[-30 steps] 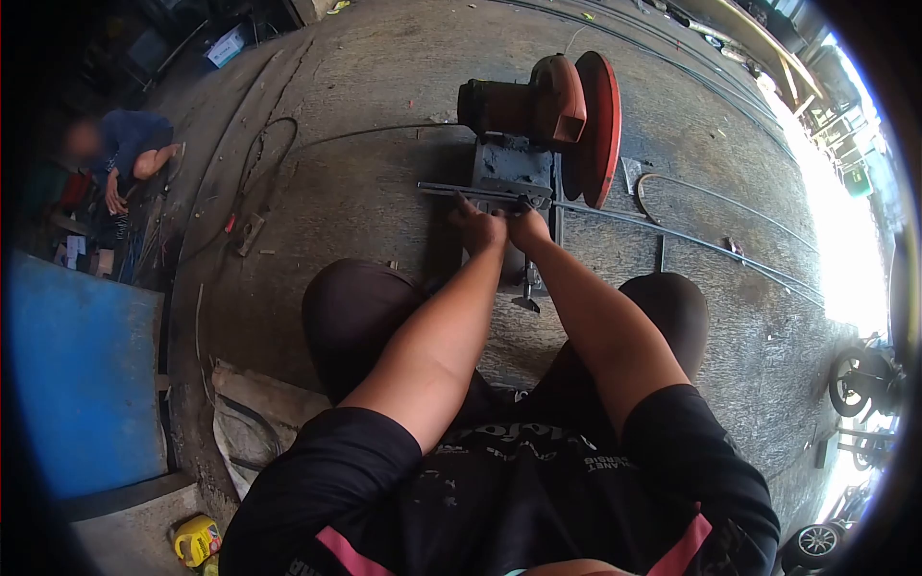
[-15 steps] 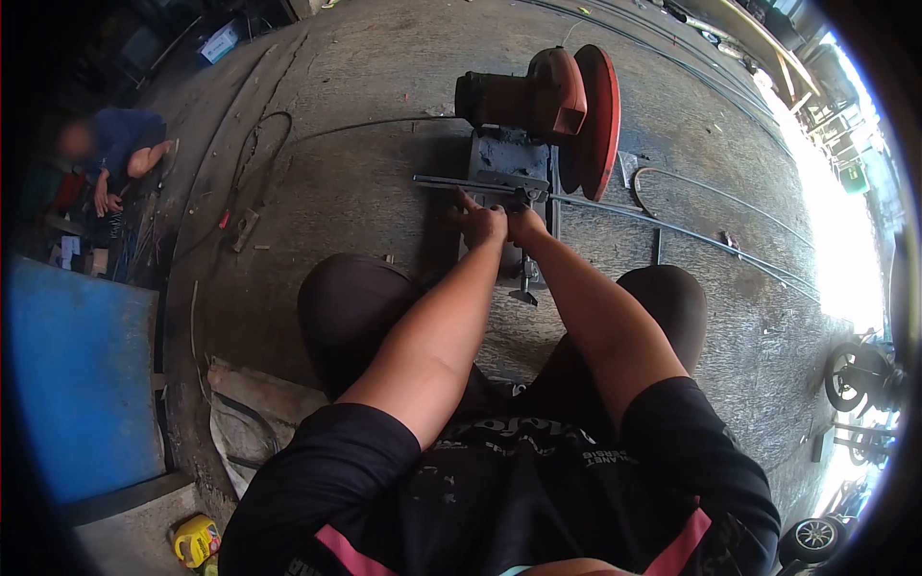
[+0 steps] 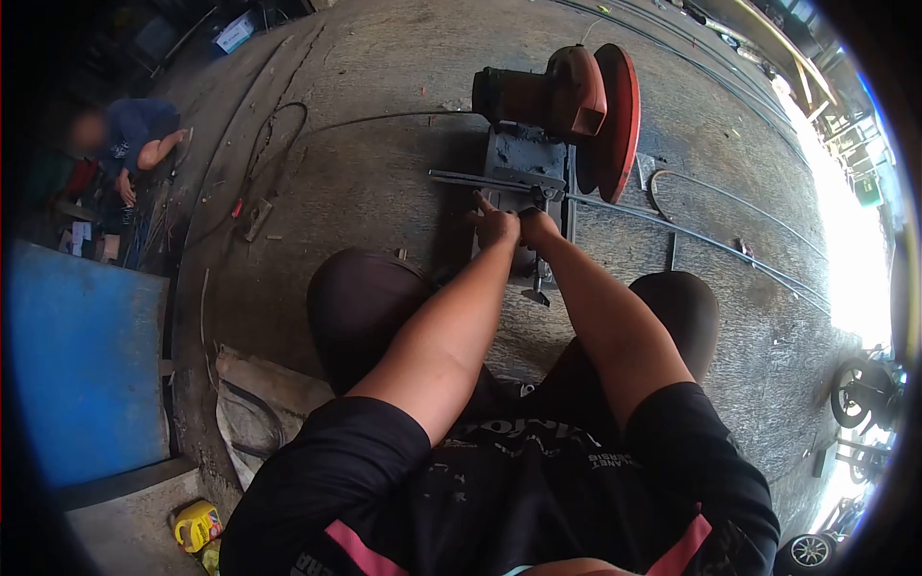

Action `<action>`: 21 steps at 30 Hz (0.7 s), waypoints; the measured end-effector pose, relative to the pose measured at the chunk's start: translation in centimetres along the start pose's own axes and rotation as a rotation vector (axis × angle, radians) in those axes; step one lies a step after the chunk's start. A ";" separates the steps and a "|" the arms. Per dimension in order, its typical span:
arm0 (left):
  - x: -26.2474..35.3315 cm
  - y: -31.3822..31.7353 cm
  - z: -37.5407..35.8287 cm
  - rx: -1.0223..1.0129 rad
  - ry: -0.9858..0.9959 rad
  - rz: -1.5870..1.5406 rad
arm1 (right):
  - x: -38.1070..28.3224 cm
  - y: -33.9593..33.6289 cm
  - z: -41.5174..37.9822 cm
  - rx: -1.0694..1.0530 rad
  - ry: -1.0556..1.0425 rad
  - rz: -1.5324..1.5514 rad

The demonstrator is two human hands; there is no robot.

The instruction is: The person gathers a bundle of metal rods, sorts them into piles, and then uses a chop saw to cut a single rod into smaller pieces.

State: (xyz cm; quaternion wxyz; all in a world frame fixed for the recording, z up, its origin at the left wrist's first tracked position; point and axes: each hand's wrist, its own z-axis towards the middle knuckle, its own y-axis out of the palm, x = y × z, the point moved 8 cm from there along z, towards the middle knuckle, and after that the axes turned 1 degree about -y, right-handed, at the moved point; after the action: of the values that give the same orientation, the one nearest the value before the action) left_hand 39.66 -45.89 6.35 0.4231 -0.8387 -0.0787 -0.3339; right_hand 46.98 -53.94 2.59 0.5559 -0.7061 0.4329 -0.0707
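A red and black cut-off machine (image 3: pixel 547 91) with a red disc guard (image 3: pixel 622 125) stands on the floor in front of my knees. Long thin metal rods (image 3: pixel 682 223) lie across its base and run off to the right. My left hand (image 3: pixel 497 226) is at the near side of the base, index finger stretched toward the rods' left part, the other fingers bent. Beside it, touching, my right hand (image 3: pixel 540 228) is closed at the clamp; what it grips is hidden. The clamp's screw and handle (image 3: pixel 538 296) stick out toward me.
A co-worker (image 3: pixel 139 139) crouches at the far left. Near me on the left are a blue panel (image 3: pixel 86 365), a yellow container (image 3: pixel 197 526) and a sack (image 3: pixel 264 384). A cable (image 3: pixel 384 117) runs left from the machine. Wheels (image 3: pixel 860 394) stand at right.
The whole view has shifted, so the machine and both hands appear slightly farther right. Both hands remain at the machine's base. The co-worker's arm has moved a little.
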 end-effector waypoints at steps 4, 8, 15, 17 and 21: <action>0.0 -0.2 -0.1 0.035 0.007 0.007 | -0.1 -0.2 0.0 0.031 0.032 0.033; -0.1 -0.4 0.0 0.019 0.011 -0.044 | -0.6 -0.1 0.1 0.025 -0.014 -0.037; 0.1 -1.4 0.8 0.181 0.044 -0.074 | -1.3 -1.4 1.0 0.099 -0.056 -0.067; 0.5 -2.0 0.9 0.239 0.041 -0.020 | -2.1 -2.6 0.9 0.231 -0.124 -0.104; 2.8 -4.5 -0.3 0.207 0.012 -0.159 | -1.9 -3.5 1.1 0.226 0.002 0.161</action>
State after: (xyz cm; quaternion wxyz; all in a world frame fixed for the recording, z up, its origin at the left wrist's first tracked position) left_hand 39.80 -43.75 11.16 0.4800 -0.7795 -0.1764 -0.3617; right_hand 48.32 -51.78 5.91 0.6352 -0.6020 0.4780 -0.0750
